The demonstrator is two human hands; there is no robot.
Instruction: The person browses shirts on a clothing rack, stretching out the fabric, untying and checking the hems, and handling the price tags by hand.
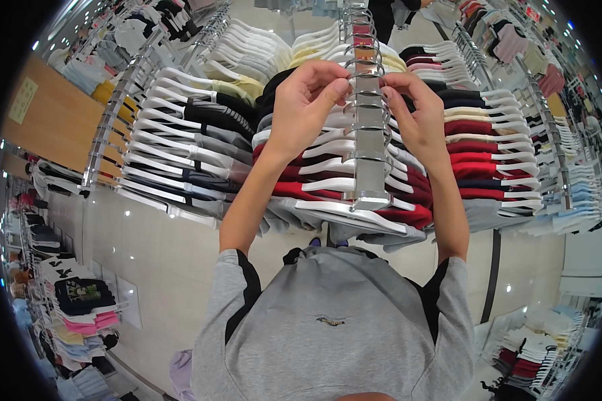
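Both my hands are raised at a metal display rail (pixel 370 144), one on each side of it. The thumb and fingers of my left hand (pixel 299 110) pinch at a metal hanger hook (pixel 366 75) that loops over the rail. From the other side, my right hand (pixel 418 119) has its thumb and bent fingers closed at the same hook; its fingertips are partly hidden. Below hang white hangers (pixel 331 184) with dark red, black and grey garments. A grey garment (pixel 361 224) hangs on the nearest hanger.
Parallel metal rails stand left (pixel 117 110) and right (pixel 548 123), with white hangers (pixel 174 137) holding grey and black clothes. A wooden panel (pixel 57 113) is at far left. More clothing displays (pixel 80 294) line the shiny tiled floor (pixel 157 260). Another person (pixel 383 20) stands beyond the rail.
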